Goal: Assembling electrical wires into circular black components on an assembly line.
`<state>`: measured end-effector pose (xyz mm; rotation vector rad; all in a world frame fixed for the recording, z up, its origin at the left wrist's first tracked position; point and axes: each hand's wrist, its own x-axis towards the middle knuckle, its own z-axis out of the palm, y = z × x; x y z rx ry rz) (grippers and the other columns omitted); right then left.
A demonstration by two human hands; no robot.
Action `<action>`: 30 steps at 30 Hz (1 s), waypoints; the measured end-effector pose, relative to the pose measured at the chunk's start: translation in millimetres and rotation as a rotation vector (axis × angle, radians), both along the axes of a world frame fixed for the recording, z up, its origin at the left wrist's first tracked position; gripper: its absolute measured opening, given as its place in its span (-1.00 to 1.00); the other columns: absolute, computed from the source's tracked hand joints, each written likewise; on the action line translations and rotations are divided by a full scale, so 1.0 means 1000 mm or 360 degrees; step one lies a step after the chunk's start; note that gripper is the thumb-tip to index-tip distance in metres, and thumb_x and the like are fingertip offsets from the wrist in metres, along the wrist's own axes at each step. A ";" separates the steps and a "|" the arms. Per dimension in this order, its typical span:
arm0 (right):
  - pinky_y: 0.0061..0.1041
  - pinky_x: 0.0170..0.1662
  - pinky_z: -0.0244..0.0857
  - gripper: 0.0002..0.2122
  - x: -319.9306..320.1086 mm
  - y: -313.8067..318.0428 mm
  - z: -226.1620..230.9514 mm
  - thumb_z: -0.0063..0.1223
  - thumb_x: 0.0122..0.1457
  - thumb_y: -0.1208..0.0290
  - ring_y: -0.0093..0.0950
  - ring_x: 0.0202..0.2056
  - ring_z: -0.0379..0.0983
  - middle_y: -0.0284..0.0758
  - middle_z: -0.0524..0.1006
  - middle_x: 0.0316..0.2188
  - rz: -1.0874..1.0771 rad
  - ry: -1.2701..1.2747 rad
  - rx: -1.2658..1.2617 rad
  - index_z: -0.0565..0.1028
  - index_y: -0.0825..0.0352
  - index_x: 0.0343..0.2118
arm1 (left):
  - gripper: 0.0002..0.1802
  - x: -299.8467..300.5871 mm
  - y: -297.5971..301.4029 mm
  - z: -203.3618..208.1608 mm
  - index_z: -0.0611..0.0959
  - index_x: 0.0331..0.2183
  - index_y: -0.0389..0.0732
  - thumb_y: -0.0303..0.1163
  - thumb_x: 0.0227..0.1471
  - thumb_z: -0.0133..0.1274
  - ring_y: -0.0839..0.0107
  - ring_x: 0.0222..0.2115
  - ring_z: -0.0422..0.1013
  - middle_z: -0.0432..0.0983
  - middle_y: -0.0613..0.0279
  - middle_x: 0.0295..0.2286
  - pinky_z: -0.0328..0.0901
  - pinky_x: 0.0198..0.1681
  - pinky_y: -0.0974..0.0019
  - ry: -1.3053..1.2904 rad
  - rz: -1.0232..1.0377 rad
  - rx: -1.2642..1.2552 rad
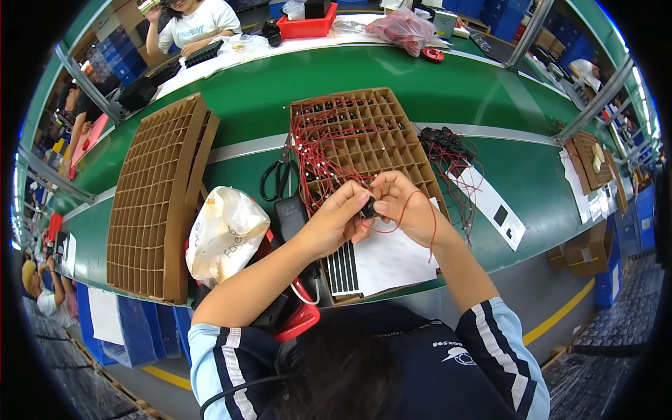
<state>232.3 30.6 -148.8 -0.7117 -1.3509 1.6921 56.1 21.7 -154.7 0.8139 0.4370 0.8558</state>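
Both my hands meet over the near part of a cardboard divider tray [400, 150], pinching one small round black part [368, 207] with a red wire. My left hand [339, 215] grips it from the left, fingers bent. From the right, my right hand [406, 210] closes thumb and fingers on the same part. Its red wire [435, 222] loops over my right wrist. Several similar black parts with red wires and white ends fill the tray's left and far cells. A white sheet [395, 260] and a black-striped sheet [343, 269] lie beneath my hands.
Empty divider trays [150, 203] stand at left. Nearby are a white bag [227, 234], a red bin [301, 323], scissors [275, 176] and a black box-shaped device [290, 218]. Wired black parts [448, 148] and a white strip [490, 206] lie right. A person [199, 28] sits across the bench.
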 end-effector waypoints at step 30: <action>-0.41 0.02 0.11 -0.49 0.128 0.065 -0.012 -0.06 0.07 0.20 -0.21 -0.01 0.23 0.01 0.23 0.00 -0.0976 -0.1545 0.0945 0.23 0.48 0.00 | -0.78 -0.034 0.032 0.000 0.47 -0.32 -0.32 -0.54 -0.13 -0.08 0.06 -0.38 0.36 0.40 -0.01 -0.39 0.28 -0.32 0.22 0.1915 0.0351 0.1812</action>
